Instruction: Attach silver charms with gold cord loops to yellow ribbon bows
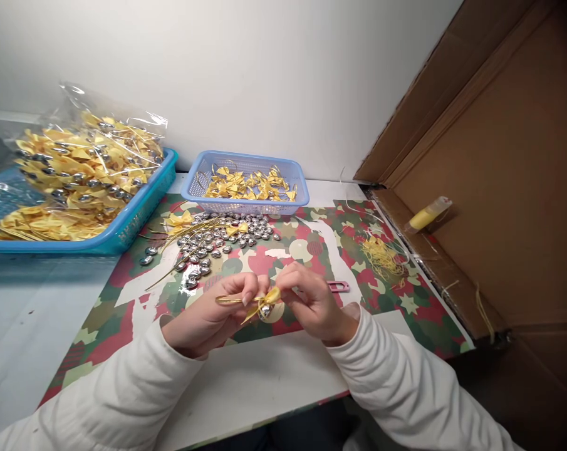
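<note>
In front of me, both hands meet at a yellow ribbon bow (274, 294) with a shiny silver bell (265, 311) hanging under its middle. My left hand (217, 310) is closed on the bow's left side, and a loop of gold cord (227, 300) sticks out past its thumb. My right hand (311, 300) pinches the bow's right side; the fingertips partly hide the ribbon there. Just beyond the hands lies a pile of loose silver bells (217, 241), with a few yellow bows and gold cords among them. A pink-handled tool (339, 286) lies partly hidden behind my right hand.
A small blue basket (245, 207) at the back holds yellow bows. At left, a larger blue basket (123, 235) carries a clear bag (95, 156) of bows with bells. Yellow thread scraps (383, 257) lie at right, near a cardboard wall (499, 188) with a yellow tube (428, 214).
</note>
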`<act>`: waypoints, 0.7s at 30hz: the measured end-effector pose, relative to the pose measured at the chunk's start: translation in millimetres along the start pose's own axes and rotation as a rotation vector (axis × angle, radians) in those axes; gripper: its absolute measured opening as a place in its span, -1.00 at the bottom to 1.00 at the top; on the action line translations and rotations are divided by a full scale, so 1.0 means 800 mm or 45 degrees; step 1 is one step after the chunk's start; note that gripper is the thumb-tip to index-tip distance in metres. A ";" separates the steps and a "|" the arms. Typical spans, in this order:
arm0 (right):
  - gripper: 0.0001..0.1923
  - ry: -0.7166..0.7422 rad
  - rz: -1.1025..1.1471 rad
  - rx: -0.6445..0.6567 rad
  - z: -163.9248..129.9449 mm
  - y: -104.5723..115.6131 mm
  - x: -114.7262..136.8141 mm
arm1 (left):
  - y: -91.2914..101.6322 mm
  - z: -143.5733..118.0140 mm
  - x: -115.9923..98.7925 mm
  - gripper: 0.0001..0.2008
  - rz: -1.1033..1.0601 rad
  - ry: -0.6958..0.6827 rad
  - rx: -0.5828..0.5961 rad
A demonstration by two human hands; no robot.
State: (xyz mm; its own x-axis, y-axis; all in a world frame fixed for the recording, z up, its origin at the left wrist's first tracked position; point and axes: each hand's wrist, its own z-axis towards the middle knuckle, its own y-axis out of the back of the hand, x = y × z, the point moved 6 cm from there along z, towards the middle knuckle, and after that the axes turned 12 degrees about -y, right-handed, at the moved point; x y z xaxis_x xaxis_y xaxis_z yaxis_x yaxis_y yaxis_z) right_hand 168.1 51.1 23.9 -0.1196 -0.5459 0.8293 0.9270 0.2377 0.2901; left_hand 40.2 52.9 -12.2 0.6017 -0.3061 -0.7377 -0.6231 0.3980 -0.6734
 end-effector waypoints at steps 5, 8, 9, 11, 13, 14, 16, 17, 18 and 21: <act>-0.87 -0.019 -0.038 -0.067 -0.002 0.002 0.002 | 0.002 0.001 -0.004 -0.62 0.069 -0.062 -0.008; -0.88 -0.023 -0.038 -0.093 -0.003 0.003 0.003 | 0.002 0.000 -0.005 -0.61 0.095 -0.075 -0.020; -0.87 -0.026 -0.041 -0.097 -0.003 0.003 0.004 | 0.001 0.000 -0.006 -0.61 0.097 -0.082 -0.025; -0.87 -0.032 -0.056 -0.102 -0.002 0.004 0.005 | 0.001 0.000 -0.007 -0.60 0.094 -0.095 -0.032; -0.87 -0.032 -0.076 -0.108 -0.002 0.004 0.006 | 0.000 0.000 -0.008 -0.61 0.092 -0.096 -0.039; -0.87 -0.029 -0.087 -0.111 -0.002 0.004 0.007 | 0.000 0.000 -0.008 -0.61 0.093 -0.096 -0.042; -0.87 -0.019 -0.107 -0.114 -0.002 0.004 0.007 | -0.001 0.000 -0.009 -0.61 0.094 -0.100 -0.052; -0.86 -0.011 -0.113 -0.116 -0.002 0.004 0.008 | -0.001 0.001 -0.010 -0.61 0.096 -0.104 -0.056; -0.86 0.000 -0.118 -0.121 -0.002 0.005 0.009 | 0.000 0.001 -0.010 -0.60 0.101 -0.108 -0.062; -0.84 0.027 -0.144 -0.129 -0.002 0.005 0.011 | 0.000 0.001 -0.011 -0.60 0.134 -0.118 -0.092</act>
State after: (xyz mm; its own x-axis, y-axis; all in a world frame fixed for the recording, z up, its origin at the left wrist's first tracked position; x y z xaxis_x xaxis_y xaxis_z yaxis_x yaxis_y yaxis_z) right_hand 171.3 46.3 31.6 -0.2185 -0.5816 0.7836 0.9394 0.0922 0.3303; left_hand 34.9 56.6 -5.8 0.5726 -0.1834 -0.7990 -0.7176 0.3592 -0.5967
